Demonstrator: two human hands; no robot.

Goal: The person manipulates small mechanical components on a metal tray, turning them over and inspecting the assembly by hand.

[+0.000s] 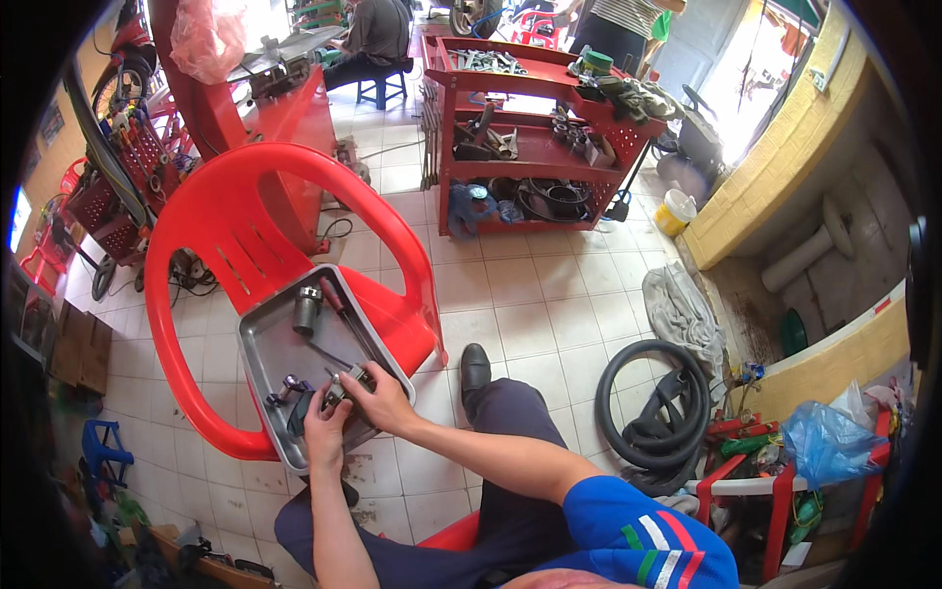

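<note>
Both my hands are over the near end of a grey metal tray point(263, 341), which rests on the seat of a red plastic chair point(378, 312). Between the fingertips of my left hand point(325, 424) and my right hand point(384, 401) is a small metal part point(336, 390). Fingers and thumbs are closed on it, and its exact kind is partly hidden. Left of the hands, a shiny small metal fitting point(286, 389) lies in the tray. Toward the tray's far end are a dark metal cylinder point(307, 312) and a screwdriver with a dark red handle point(333, 294).
Ahead stands a red tool trolley point(535, 157) loaded with wrenches and parts. Black rubber tyres or tubes point(655, 407) and a grey cloth point(680, 309) lie on the tiled floor at right. A seated person point(378, 34) is in the background. A blue stool point(105, 452) stands at left.
</note>
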